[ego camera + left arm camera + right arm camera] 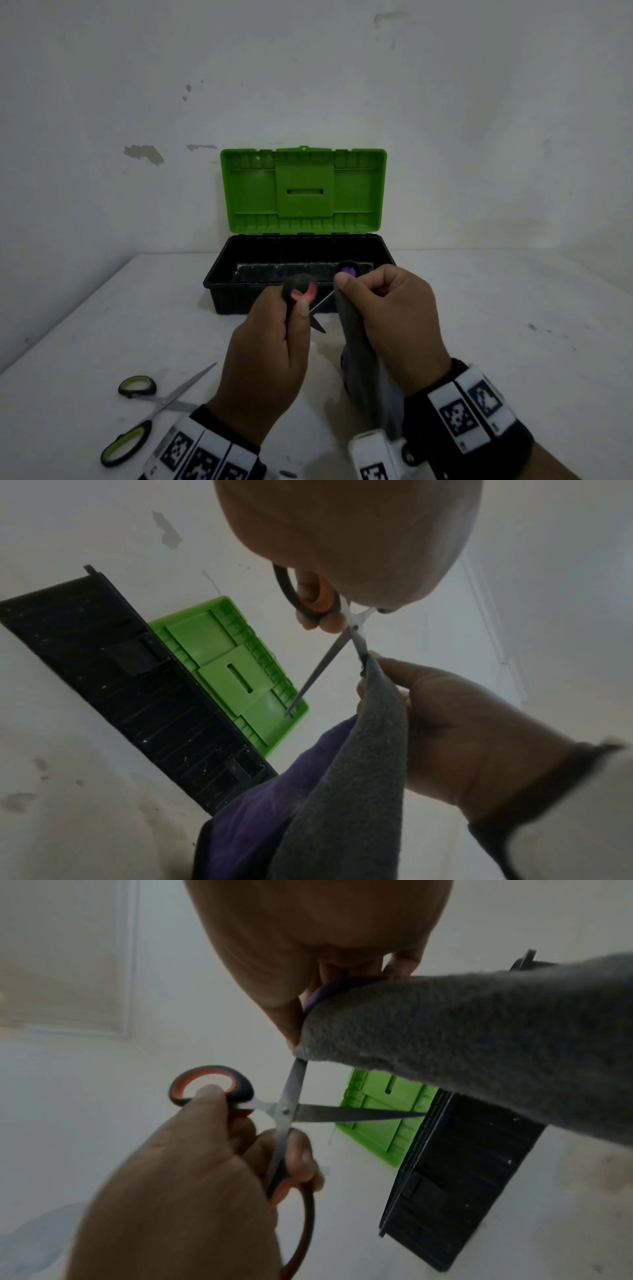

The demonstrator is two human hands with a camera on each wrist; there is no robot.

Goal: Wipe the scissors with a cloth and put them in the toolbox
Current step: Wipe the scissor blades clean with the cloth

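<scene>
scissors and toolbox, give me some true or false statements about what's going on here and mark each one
1. The left hand holds the orange-handled scissors with blades spread open. True.
2. The right hand pinches the cloth round one blade. True.
3. The toolbox lid is closed. False: the green lid stands open.
4. The green-handled scissors lie inside the toolbox. False: they lie on the table, near the left wrist.
5. The cloth is white. False: it is grey, with purple showing.
</scene>
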